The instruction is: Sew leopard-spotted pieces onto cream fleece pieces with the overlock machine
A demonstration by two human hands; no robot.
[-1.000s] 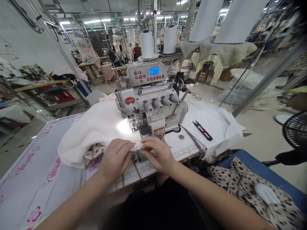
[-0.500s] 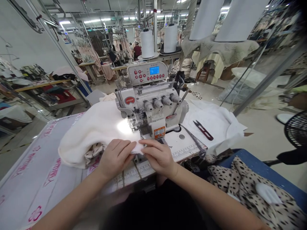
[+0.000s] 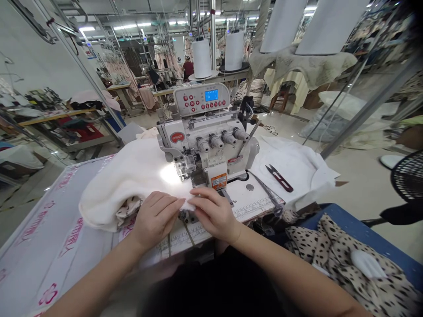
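Note:
A white overlock sewing machine (image 3: 205, 145) stands on the work table (image 3: 42, 259), with its presser foot just beyond my hands. A bunched white fleece fabric (image 3: 132, 180) lies to the left of the needle area, with a spotted beige lining (image 3: 128, 209) showing beneath its fold. My left hand (image 3: 155, 219) presses on the fabric's near edge. My right hand (image 3: 214, 213) holds the fabric's end close to the presser foot. Black-handled thread snips (image 3: 279, 178) rest on a white cloth (image 3: 291, 163) to the right of the machine.
A blue cart (image 3: 330, 220) at the right carries spotted fabric (image 3: 343, 259). Thread cones (image 3: 201, 57) stand behind the machine. A black fan (image 3: 408, 187) sits at the far right, and a distant person (image 3: 187, 69) works among racks of garments.
My hands have shifted slightly, with the fingers lying flatter on the fabric edge. The right hand sits a little closer to the left. The whole view has tilted slightly.

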